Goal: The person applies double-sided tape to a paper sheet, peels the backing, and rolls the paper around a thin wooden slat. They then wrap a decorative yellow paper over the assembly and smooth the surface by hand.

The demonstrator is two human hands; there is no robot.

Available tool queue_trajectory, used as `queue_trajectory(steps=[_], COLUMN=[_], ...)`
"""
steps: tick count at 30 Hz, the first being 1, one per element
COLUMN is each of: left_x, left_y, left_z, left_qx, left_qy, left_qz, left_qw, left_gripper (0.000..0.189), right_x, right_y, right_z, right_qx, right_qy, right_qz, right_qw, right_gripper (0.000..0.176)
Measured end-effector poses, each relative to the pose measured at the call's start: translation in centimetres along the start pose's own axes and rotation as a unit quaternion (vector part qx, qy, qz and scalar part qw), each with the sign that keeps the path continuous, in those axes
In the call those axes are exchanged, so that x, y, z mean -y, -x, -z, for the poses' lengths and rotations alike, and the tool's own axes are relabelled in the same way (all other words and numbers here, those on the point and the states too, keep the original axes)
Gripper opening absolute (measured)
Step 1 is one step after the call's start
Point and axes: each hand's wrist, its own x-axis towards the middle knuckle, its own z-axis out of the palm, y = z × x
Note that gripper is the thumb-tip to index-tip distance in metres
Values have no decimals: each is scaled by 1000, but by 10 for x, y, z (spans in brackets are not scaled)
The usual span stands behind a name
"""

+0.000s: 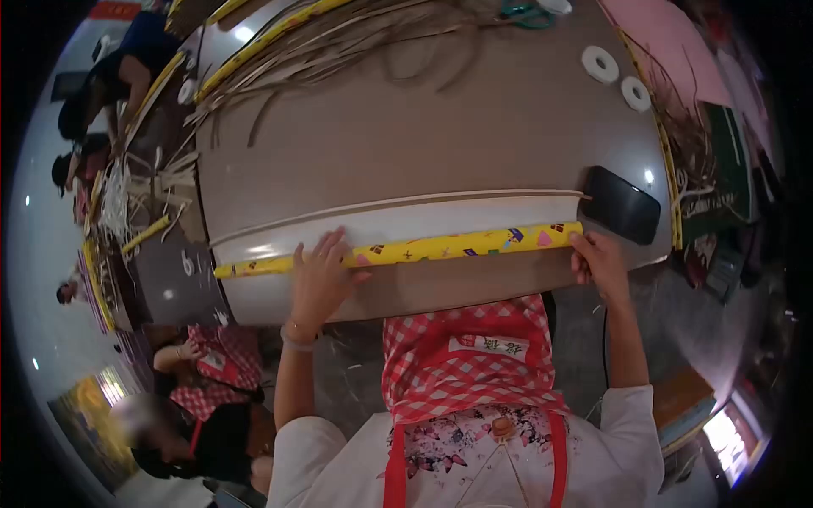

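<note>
A long yellow patterned roll [449, 248] lies along the near side of the brown table, with a white sheet strip [423, 215] extending from its far side. On the roll's left part rests my left hand [324, 275], fingers spread and pointing away from me. My right hand [600, 261] grips the roll's right end between thumb and curled fingers. A thin pale strip [381, 204] runs along the far edge of the white sheet.
A black phone [622, 205] lies right of the sheet. White tape rolls [600, 64] sit at the back right, near green scissors [527, 14]. Brown strips [339, 51] cover the far side. A person in a checked apron [222, 372] is at lower left.
</note>
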Motion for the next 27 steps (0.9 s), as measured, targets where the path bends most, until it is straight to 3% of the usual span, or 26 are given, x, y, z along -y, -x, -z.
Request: queue_trajectory(steps=[4, 5, 9, 14, 18, 20, 27], left_x=[6, 11, 16, 19, 16, 15, 9], left_y=[2, 2, -1, -2, -2, -3, -8], left_z=[-12, -14, -23, -31, -30, -24, -28], left_qx=[-24, -38, -31, -45, -78, -9, -13], left_qy=[8, 0, 41, 73, 117, 110, 79], left_qz=[17, -1, 34, 67, 61, 66, 82], left_qw=[1000, 999, 998, 994, 988, 992, 993], left_gripper=[55, 67, 80, 76, 61, 58, 55], right_x=[-10, -10, -14, -20, -20, -24, -29], right_y=[-5, -8, -11, -19, -18, -17, -16], right_z=[0, 1, 4, 8, 6, 4, -9], right_qx=[-23, -43, -30, -25, -32, -29, -64], right_qy=[6, 3, 12, 17, -16, -29, -56], right_qz=[19, 10, 47, 69, 81, 102, 145], right_qw=[1000, 999, 998, 997, 996, 994, 986], right_gripper=[34, 34, 35, 26, 26, 27, 26])
